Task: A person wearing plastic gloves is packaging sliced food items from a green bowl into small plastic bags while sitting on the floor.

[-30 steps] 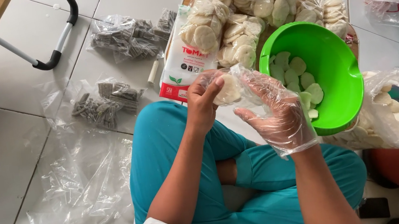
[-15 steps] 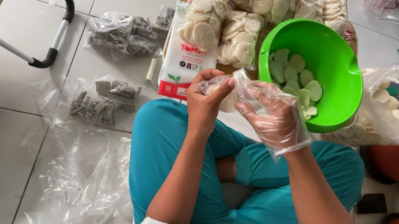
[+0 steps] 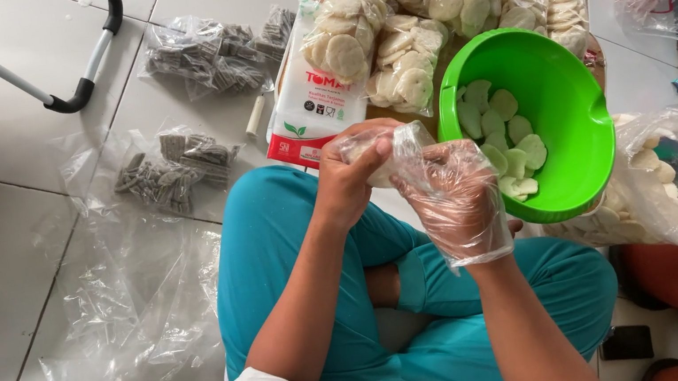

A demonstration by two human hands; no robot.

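Head view: the left hand (image 3: 353, 181) and the gloved right hand (image 3: 455, 204), fingers closed, grip a small clear bag (image 3: 387, 154) of pale crackers just left of the green bowl (image 3: 561, 86). Several filled bags (image 3: 412, 18) lie at the far side. Crackers remain in the bowl, so bagging looks partly done; whether this bag is sealed, I cannot tell.

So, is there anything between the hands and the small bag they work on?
Nothing visible does. The left hand grips the small bag directly. The right hand touches it too, through only the thin clear glove it wears. The green bowl sits beside them, not between.
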